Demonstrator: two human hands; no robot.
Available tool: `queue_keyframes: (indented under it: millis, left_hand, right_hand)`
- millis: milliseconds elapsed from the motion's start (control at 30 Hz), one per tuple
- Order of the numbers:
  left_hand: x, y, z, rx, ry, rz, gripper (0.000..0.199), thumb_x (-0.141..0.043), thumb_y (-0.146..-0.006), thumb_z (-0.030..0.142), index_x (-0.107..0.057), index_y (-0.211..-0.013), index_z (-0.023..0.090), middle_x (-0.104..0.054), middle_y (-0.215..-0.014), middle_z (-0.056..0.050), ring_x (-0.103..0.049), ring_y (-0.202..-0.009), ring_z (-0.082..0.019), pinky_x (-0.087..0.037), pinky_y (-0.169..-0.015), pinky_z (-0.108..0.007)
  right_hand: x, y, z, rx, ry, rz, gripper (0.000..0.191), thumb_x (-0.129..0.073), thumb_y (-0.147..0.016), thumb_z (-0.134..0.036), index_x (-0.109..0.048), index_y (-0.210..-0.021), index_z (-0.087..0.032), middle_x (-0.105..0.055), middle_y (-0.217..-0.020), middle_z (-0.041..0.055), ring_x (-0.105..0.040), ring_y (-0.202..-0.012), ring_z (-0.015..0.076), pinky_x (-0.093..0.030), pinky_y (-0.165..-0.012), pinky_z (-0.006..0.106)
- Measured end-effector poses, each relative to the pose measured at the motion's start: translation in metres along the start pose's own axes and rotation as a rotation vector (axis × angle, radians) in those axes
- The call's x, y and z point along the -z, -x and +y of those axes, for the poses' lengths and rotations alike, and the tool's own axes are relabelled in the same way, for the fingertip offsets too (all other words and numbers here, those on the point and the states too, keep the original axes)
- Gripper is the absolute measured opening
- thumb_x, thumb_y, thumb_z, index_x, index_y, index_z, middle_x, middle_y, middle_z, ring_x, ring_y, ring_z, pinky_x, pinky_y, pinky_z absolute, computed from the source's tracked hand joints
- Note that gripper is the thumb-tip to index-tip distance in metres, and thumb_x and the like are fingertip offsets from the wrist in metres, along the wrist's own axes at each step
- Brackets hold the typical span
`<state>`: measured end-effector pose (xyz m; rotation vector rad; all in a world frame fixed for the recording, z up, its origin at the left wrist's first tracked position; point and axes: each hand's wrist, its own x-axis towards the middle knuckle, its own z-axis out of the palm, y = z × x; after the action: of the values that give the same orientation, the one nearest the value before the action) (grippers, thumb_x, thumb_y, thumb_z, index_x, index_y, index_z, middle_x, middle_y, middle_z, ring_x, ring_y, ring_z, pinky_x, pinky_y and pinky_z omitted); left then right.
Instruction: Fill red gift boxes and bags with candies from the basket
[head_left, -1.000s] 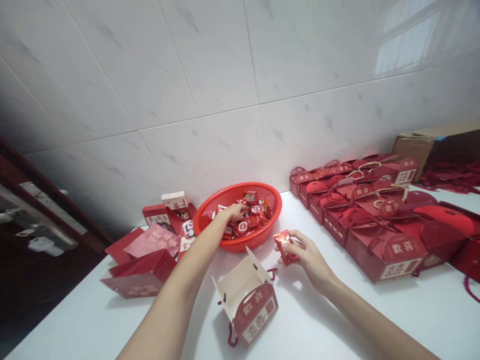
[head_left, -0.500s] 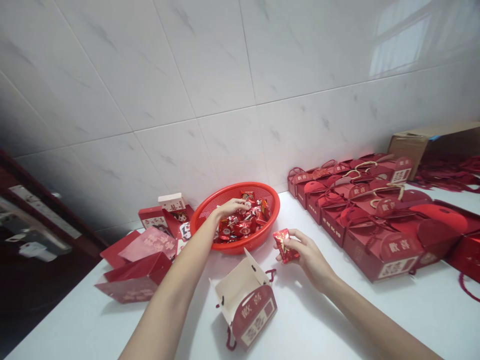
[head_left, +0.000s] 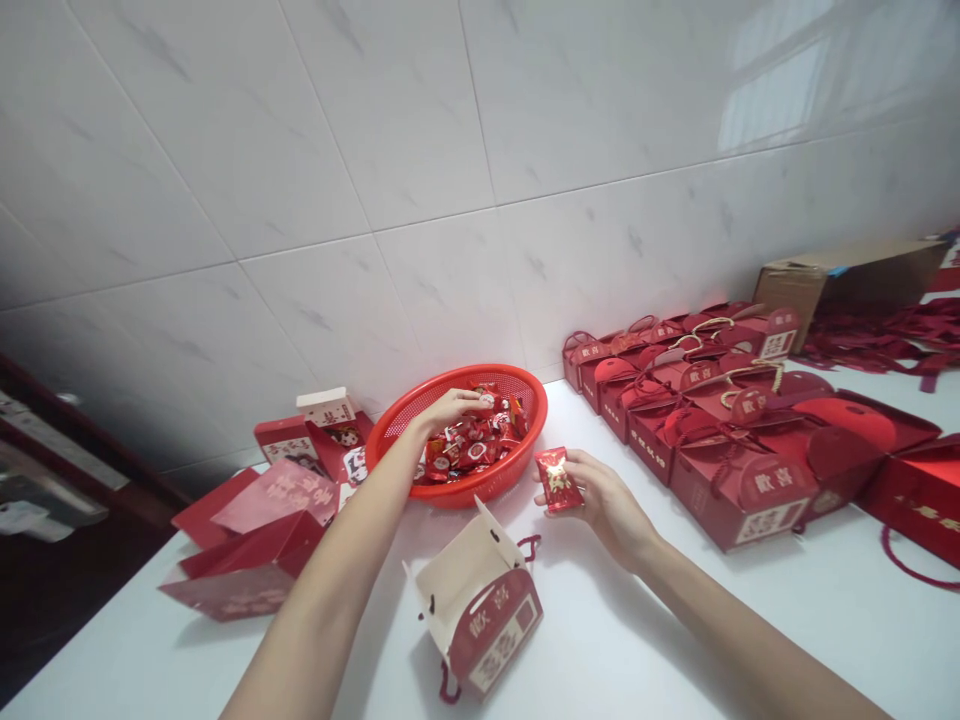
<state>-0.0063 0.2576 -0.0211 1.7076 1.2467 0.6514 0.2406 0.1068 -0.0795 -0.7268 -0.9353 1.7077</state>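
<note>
My right hand [head_left: 600, 495] pinches a red foil-wrapped candy [head_left: 559, 480] with a gold figure printed on it, just right of the basket. Inside the red plastic basket [head_left: 397, 415], my left hand [head_left: 450, 408] reaches over a heap of red-wrapped candies [head_left: 476, 452]. Its fingers are closed together at the candies, and what lies between the fingertips is hidden. Between my forearms stands a small red gift box [head_left: 499, 625] with its top flaps spread, cream inside, and dark red cord handles at its sides.
Rows of closed red gift boxes [head_left: 739, 490] fill the right side of the white table [head_left: 600, 640]. Behind them is a cardboard box [head_left: 787, 290] beside dark red ribbons [head_left: 877, 330]. Red paper bags [head_left: 255, 560] lie at left, and a tiled wall [head_left: 450, 290] rises behind.
The candy in my right hand has turned so its printed face shows more fully. My left hand stays in the basket. The whole view has shifted slightly.
</note>
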Motion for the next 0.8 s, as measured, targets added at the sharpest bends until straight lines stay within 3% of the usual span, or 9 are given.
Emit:
queue_keyframes:
  millis: [233, 467, 600, 800]
  left_hand:
    - [-0.007, 0.006, 0.016, -0.021, 0.060, -0.024, 0.028, -0.081, -0.065, 0.039, -0.074, -0.077, 0.015, -0.073, -0.086, -0.007, -0.064, -0.082, -0.020, -0.049, -0.082, -0.034]
    - [-0.035, 0.039, 0.058, -0.170, -0.102, -0.243, 0.028, -0.073, -0.079, 0.041, -0.075, -0.083, 0.013, -0.071, -0.081, -0.006, -0.062, -0.078, -0.018, -0.046, -0.075, -0.030]
    - [-0.055, 0.053, 0.070, -0.199, -0.093, -0.312, 0.034, -0.074, -0.080, 0.039, -0.074, -0.103, 0.015, -0.071, -0.087, -0.005, -0.061, -0.077, -0.017, -0.045, -0.069, -0.028]
    - [-0.072, 0.058, 0.070, -0.210, -0.145, -0.329, 0.052, -0.072, -0.082, 0.039, -0.062, -0.128, 0.017, -0.067, -0.073, -0.001, -0.061, -0.071, -0.016, -0.044, -0.064, -0.027]
  right_hand:
    - [0.001, -0.001, -0.002, 0.007, -0.015, 0.021, 0.025, -0.069, -0.074, -0.038, -0.067, -0.092, -0.020, -0.074, -0.101, 0.0070, -0.072, -0.073, 0.0198, -0.055, -0.066, 0.031]
    - [0.001, -0.002, -0.003, 0.065, -0.067, 0.066, 0.036, -0.080, -0.065, -0.037, -0.069, -0.094, -0.020, -0.075, -0.093, 0.0052, -0.071, -0.076, 0.0195, -0.055, -0.069, 0.031]
    - [0.000, -0.002, -0.003, 0.089, -0.082, 0.076, 0.041, -0.084, -0.063, -0.039, -0.069, -0.095, -0.020, -0.074, -0.086, 0.0038, -0.071, -0.078, 0.0199, -0.055, -0.071, 0.032]
    - [-0.001, 0.000, -0.001, 0.103, -0.109, 0.044, 0.040, -0.084, -0.065, -0.040, -0.068, -0.097, -0.021, -0.073, -0.084, 0.0022, -0.070, -0.081, 0.0193, -0.054, -0.075, 0.033]
